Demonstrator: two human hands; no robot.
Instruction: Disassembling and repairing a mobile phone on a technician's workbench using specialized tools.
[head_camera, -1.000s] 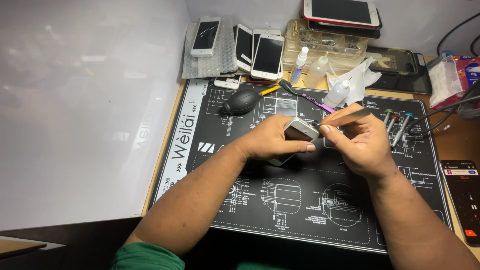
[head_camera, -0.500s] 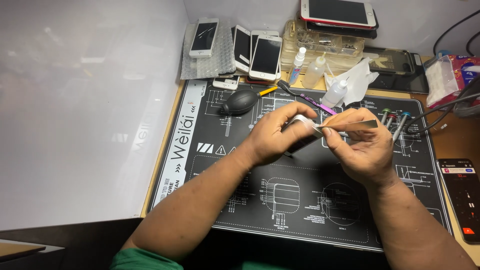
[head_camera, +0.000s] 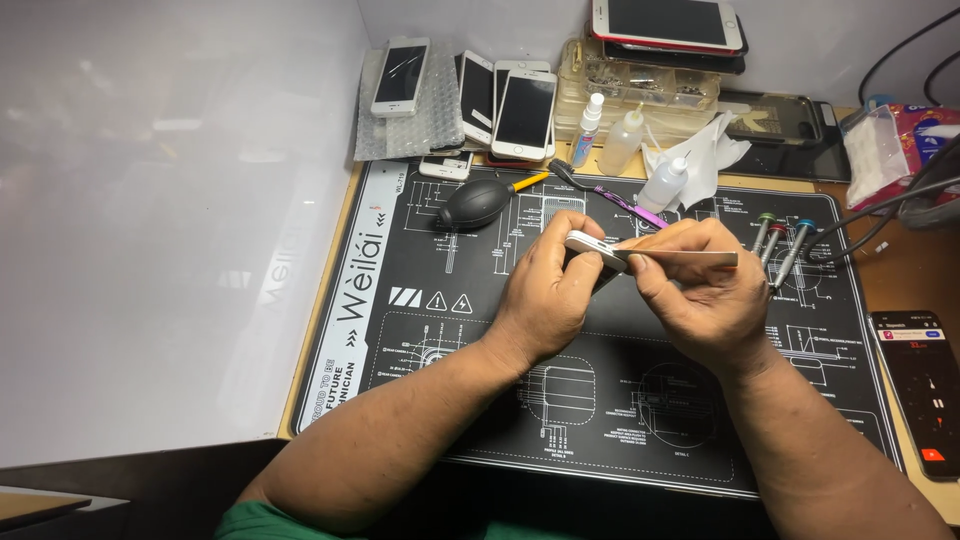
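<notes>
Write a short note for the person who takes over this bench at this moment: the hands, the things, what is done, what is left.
Left hand: holds a small phone on edge above the black mat.
Right hand: its fingers pinch a thin flat metal tool, tip at the phone's edge.
Nearby: dust blower, brush, three screwdrivers and dropper bottles at the mat's far side.
Done: tool is set against the edge.
Left: phone looks closed; no parts are out on the mat.
</notes>
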